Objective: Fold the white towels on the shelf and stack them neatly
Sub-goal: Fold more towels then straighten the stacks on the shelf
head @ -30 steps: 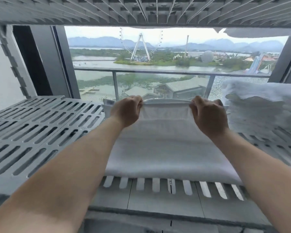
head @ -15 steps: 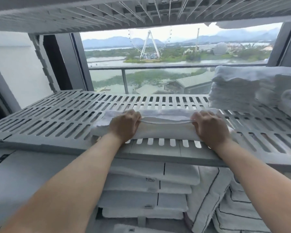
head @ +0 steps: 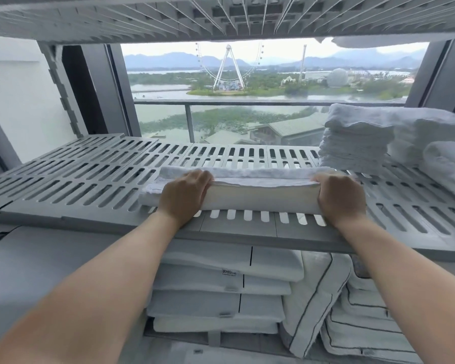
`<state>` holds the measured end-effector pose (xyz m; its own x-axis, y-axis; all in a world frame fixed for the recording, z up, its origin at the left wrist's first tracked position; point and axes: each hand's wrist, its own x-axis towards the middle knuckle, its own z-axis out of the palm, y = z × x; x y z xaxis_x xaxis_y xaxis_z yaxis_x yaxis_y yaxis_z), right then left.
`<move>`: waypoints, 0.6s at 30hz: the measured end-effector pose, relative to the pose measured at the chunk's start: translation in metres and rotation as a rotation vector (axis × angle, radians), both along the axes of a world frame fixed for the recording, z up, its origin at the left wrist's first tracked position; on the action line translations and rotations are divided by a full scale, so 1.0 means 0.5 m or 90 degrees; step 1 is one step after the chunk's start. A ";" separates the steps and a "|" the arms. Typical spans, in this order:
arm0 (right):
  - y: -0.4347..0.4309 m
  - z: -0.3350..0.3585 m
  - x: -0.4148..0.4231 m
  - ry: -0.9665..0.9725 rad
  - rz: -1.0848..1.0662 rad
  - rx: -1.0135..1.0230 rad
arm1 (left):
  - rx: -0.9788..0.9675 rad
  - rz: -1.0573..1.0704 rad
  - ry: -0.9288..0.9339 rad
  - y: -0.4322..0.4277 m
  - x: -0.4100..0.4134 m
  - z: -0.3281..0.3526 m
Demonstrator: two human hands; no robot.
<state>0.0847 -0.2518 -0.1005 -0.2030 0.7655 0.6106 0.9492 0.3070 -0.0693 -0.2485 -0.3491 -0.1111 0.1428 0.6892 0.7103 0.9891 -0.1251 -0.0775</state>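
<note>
A white towel (head: 260, 191) lies folded in a long flat band near the front edge of the grey slatted shelf (head: 90, 177). My left hand (head: 185, 195) grips its left end and my right hand (head: 339, 197) grips its right end, fingers curled over the folded layers. At the shelf's right stands a neat stack of folded white towels (head: 357, 143), with a rolled or loosely folded white towel (head: 447, 166) in front of it at the far right edge.
Another slatted shelf (head: 221, 17) hangs close overhead. Below the working shelf lie stacked white pillows (head: 221, 292) and folded linen with dark piping (head: 352, 324). A window with a railing (head: 247, 102) is behind the shelf.
The towel was spread out with both hands at its far edge; both hands have brought that edge toward me, and the towel now lies folded in a narrow band. The camera has dropped lower.
</note>
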 end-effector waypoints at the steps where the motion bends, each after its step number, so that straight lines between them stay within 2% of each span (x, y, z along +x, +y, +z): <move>1: -0.003 -0.001 0.001 0.016 0.004 0.021 | 0.006 -0.008 0.017 -0.001 0.001 0.001; 3: -0.004 -0.010 0.005 0.021 0.018 0.026 | -0.023 -0.026 0.022 -0.003 0.002 0.002; 6: 0.004 -0.037 0.008 0.021 0.027 -0.038 | -0.080 -0.035 0.004 0.000 0.000 0.000; 9: 0.000 -0.044 0.003 0.019 0.030 -0.004 | -0.112 -0.021 -0.018 0.007 0.002 0.000; 11: -0.012 -0.042 0.002 -0.007 0.037 0.021 | -0.100 0.010 -0.011 0.013 0.012 0.002; 14: -0.036 -0.033 0.005 -0.056 0.033 -0.009 | -0.052 0.026 0.002 0.026 0.060 0.016; 18: -0.056 -0.023 0.003 0.014 0.091 -0.042 | -0.067 -0.029 -0.052 0.051 0.164 0.040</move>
<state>0.0864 -0.2797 -0.1122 -0.3006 0.7678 0.5658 0.8939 0.4336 -0.1136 -0.1666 -0.3235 -0.0912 0.1205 0.7542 0.6454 0.9847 -0.1731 0.0184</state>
